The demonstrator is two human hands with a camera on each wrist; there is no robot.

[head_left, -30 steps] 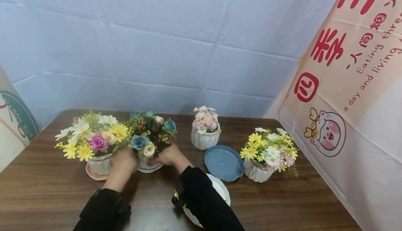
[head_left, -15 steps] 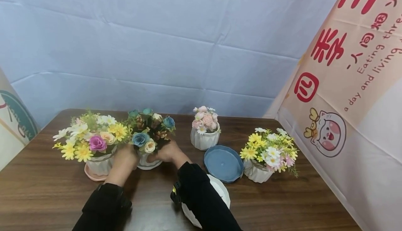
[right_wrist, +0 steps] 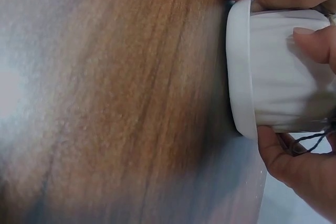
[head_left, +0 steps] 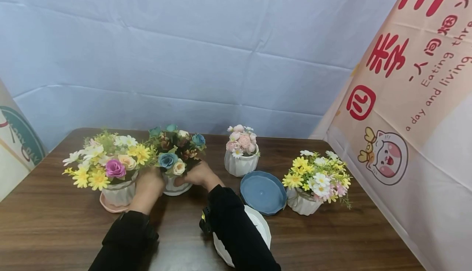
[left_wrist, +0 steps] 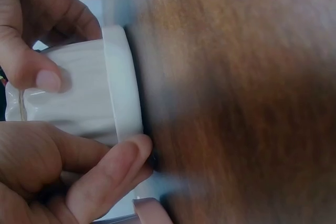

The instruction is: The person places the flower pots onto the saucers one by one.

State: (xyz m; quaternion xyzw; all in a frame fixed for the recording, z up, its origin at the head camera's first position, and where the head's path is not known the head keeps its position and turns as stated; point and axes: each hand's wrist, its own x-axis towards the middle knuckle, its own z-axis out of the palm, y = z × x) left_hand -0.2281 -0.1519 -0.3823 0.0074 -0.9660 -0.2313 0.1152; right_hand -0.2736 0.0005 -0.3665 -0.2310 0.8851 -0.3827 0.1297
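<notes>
A white fluted flowerpot [head_left: 170,183] with blue and cream artificial flowers [head_left: 178,152] stands upright in a white saucer [head_left: 180,191], left of the table's middle. My left hand [head_left: 150,184] is at its left side; in the left wrist view its thumb and fingertip pinch the saucer's rim [left_wrist: 125,85]. My right hand [head_left: 200,174] grips the pot from the right, thumb on the near wall [right_wrist: 286,77], fingers round the other side. Close beside my left hand, a pot of yellow, white and purple flowers [head_left: 117,193] stands in a pink saucer [head_left: 112,208].
A small pot of pink flowers [head_left: 241,163] is at the back. In front lies a blue saucer [head_left: 263,192], with a yellow-and-white flower pot [head_left: 303,202] to its right. My right sleeve partly covers a white dish [head_left: 262,226]. A pale cloth [head_left: 184,58] hangs behind the table [head_left: 332,238].
The pot with blue flowers and its white saucer have shifted slightly away from me, both hands moving along with them. The other pots and the blue saucer stay in place.
</notes>
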